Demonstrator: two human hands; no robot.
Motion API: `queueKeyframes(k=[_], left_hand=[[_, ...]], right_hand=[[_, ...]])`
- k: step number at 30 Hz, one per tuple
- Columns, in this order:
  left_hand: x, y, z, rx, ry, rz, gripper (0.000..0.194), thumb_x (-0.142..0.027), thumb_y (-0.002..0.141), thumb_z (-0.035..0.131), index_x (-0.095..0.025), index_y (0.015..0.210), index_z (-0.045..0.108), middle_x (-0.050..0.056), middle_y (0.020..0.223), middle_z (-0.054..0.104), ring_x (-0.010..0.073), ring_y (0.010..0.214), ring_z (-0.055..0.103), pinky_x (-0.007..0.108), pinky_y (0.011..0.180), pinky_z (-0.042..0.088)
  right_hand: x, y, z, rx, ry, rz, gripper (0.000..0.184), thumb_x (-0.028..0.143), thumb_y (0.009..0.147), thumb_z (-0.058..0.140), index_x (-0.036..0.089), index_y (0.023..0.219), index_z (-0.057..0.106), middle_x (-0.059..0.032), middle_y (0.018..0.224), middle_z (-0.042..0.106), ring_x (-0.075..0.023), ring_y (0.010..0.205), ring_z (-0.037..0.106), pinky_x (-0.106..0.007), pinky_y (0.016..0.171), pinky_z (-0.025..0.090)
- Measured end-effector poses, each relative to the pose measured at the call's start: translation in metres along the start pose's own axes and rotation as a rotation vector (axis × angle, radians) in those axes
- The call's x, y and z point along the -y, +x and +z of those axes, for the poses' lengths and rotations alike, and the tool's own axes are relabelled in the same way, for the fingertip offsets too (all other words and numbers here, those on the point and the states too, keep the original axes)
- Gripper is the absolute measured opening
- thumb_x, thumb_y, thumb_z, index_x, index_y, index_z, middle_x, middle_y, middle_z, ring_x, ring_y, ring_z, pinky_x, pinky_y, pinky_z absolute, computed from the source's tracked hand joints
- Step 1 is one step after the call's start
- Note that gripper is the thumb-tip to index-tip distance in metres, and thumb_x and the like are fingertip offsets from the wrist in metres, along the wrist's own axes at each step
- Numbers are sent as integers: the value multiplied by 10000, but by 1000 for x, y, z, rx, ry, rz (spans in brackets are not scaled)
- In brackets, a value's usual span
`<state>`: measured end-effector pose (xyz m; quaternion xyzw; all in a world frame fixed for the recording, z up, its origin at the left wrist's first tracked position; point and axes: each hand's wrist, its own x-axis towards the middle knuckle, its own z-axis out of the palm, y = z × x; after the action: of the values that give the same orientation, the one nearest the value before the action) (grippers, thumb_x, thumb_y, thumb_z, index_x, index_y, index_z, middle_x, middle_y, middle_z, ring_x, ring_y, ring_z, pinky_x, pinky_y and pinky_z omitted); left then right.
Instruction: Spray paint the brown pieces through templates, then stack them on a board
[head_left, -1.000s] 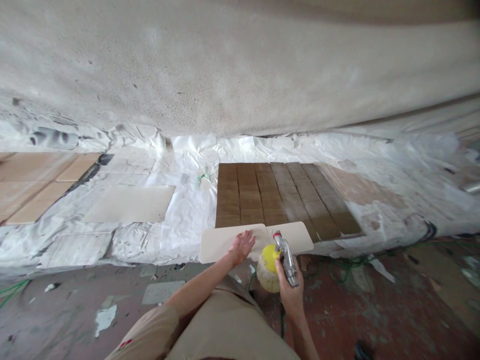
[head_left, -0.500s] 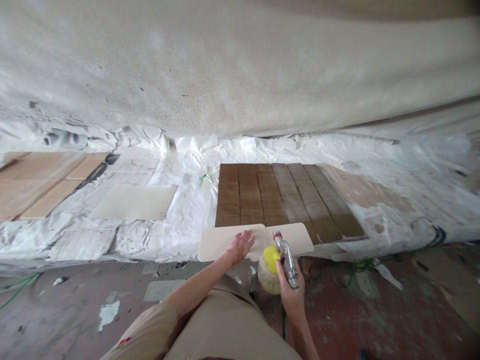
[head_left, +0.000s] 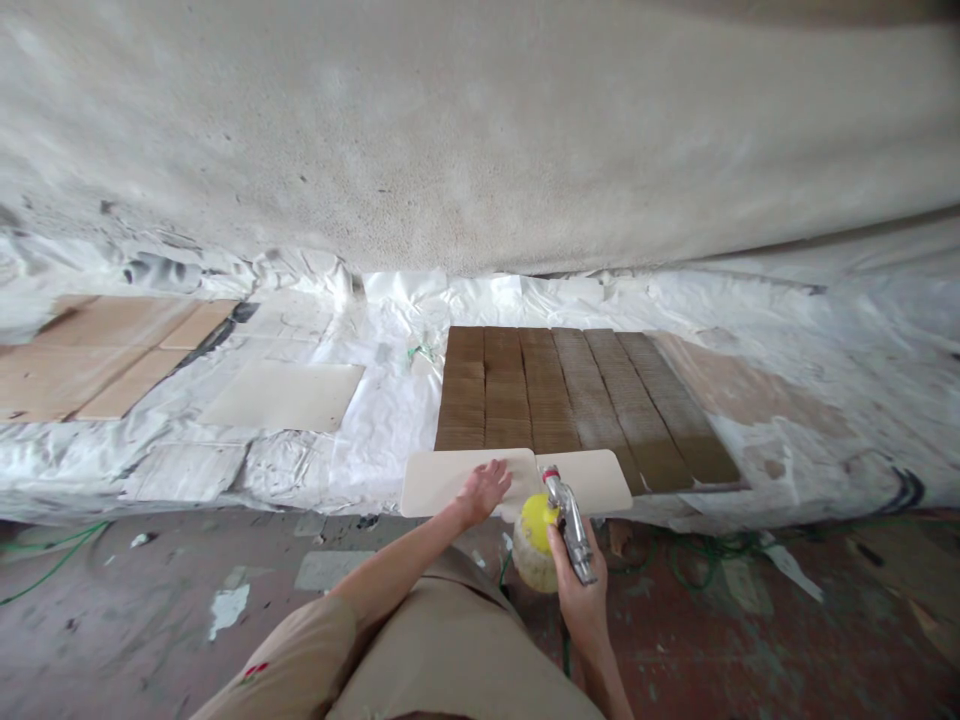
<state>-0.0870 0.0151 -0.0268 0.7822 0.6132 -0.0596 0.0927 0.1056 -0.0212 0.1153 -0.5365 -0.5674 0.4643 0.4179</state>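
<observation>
In my right hand [head_left: 582, 590] is a metal spray gun [head_left: 571, 530], its fingers wrapped round the handle. A cup with a yellow top [head_left: 537, 525] hangs at the gun's left side, its lower part whitish and stained. My left hand [head_left: 486, 490] lies over a cream board with rounded corners [head_left: 435, 480], fingers stretched out and a little apart. A seam crosses the board near its middle, and the gun's nozzle is in front of the part right of it. Behind the board lie dark brown grooved strips [head_left: 502, 385] side by side, several with a pale coating.
White plastic sheeting [head_left: 390, 410] covers the work surface, and a pale hanging sheet [head_left: 450, 140] stands behind it. Brown cardboard [head_left: 127, 345] and a pale flat sheet [head_left: 285, 395] lie to the left. Green cords [head_left: 701, 565] trail on the stained red floor [head_left: 750, 660].
The whole view has shifted slightly, so the surface and the strips sit a little farther right. Both hands, the board and the spray gun keep nearly the same positions.
</observation>
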Motion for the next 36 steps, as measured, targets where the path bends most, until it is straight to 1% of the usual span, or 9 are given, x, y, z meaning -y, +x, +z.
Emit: queueKeyframes(k=[5,9,16,19,22,26,30,33,36], left_hand=[[2,-1,-2,7,3,12,551,-198,916,454,-181,1465,400,164,1562,335,344,1392,348,473,1014,394],[4,0,1,21,1,6,541,-238,931,456,-166,1464,401,172,1560,333,334,1397,351,461,1034,393],[7,4,6,42,4,-40,560,-273,912,526,-214,1456,408,148,1560,344,319,1405,354,470,1045,408],[9,5,7,55,1,-54,581,-322,898,565,-227,1451,415,138,1564,343,319,1401,359,476,1039,414],[10,4,7,58,-5,-68,596,-370,894,580,-231,1449,418,135,1573,326,321,1410,343,479,1056,395],[10,2,2,56,-24,-86,618,-412,894,575,-233,1460,403,144,1570,329,333,1415,328,488,1063,376],[10,1,-7,43,-41,-93,663,-417,876,599,-240,1475,379,152,1563,335,349,1416,315,492,1067,363],[9,3,-13,41,-46,-82,673,-421,869,616,-205,1466,395,167,1556,340,357,1402,331,471,1057,368],[9,7,-17,39,-52,-75,682,-431,854,638,-173,1446,417,191,1549,342,361,1395,340,464,1041,381]], right_hand=[[8,0,-3,-26,-10,-15,322,446,764,687,148,871,632,-69,810,686,-202,746,647,-301,727,543],[14,-1,-8,-32,-23,-32,297,440,760,689,159,837,629,-53,769,677,-195,724,635,-291,704,538],[15,-5,-25,-37,-23,-16,330,458,736,704,157,861,652,-76,831,706,-215,772,651,-315,738,548],[14,-7,-31,-31,-3,6,356,469,725,711,156,885,661,-94,890,724,-229,798,661,-331,750,553],[13,-9,-38,-30,13,3,362,464,716,722,154,894,665,-96,898,729,-240,821,668,-338,764,557],[11,-12,-51,-8,4,-51,329,429,730,722,154,902,667,-90,884,731,-239,842,674,-324,769,553],[12,-16,-61,28,-9,-83,264,397,744,717,162,853,662,-70,823,726,-219,782,676,-296,718,556],[15,-20,-63,-13,6,-98,284,392,729,729,159,879,665,-72,833,732,-224,781,681,-298,713,561],[18,-26,-66,-4,-1,-82,319,399,723,733,156,923,679,-88,892,739,-243,833,687,-314,744,566]])
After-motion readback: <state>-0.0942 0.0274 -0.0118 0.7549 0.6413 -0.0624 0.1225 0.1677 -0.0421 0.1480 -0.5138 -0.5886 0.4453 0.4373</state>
